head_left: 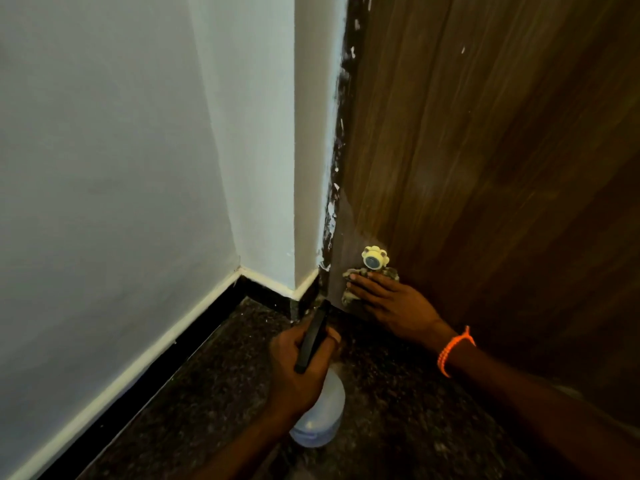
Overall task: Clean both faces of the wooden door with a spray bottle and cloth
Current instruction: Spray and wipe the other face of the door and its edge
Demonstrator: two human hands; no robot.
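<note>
Wooden door at 1 to 3 o'clock in the head view, grain and long axis running upright, hinge-side edge meeting the pale wall at a paint-flecked seam. Lower corner of the door face under treatment, close to the dark speckled floor.

Right hand flat against the door face, fingers straight and spread, pressing a mottled cloth to the wood. Cloth mostly hidden beneath the palm; only its edges visible at 9 and 12 o'clock of the hand. Cream flower-shaped doorstop knob fixed to the door just beyond the fingertips at 12 o'clock, touching or nearly touching the cloth; exact contact cannot be told. Orange beaded bracelet on the right wrist.

Left hand at 7 o'clock of the cloth, fingers curled round the black trigger head of the spray bottle; translucent body hanging below the hand, above the floor. Nozzle pointing toward 1 o'clock, at the door's bottom corner, close to the cloth.

Judged step: wiping the lowest band of this face. Governing relation: right hand already on the surface, uncleaned wood lying upward at 12 o'clock and sideways at 3 o'clock; knob obstructing a straight upward stroke, hence a path round it advisable. Other face not in view.
</note>
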